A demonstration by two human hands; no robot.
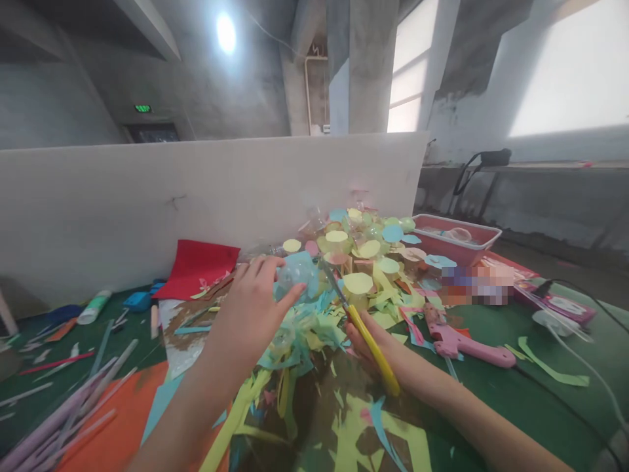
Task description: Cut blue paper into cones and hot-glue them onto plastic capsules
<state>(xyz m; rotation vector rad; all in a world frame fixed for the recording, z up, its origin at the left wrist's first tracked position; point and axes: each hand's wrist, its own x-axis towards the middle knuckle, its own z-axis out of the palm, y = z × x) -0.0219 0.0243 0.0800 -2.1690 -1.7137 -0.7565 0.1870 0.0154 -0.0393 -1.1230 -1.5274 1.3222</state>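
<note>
My left hand (258,298) is closed around the side of a clear, rounded plastic piece with light-blue paper (297,275), thumb and fingers gripping it. My right hand (390,344) is wrapped round the yellow handles of a pair of scissors (376,351). Their blades point up and to the left, close to the blue-papered piece; I cannot tell whether they touch it. Behind both hands is a heap of similar clear pieces topped with yellow, blue and pink paper rounds (358,283). Below lie blue and yellow paper scraps (314,328).
A pink glue gun (472,347) with a cord lies at the right, before a pink plastic basket (457,236). Red sheet (196,265), orange sheet (118,419) and purple sticks (73,413) lie left. A white board (206,190) stands across the back of the green table.
</note>
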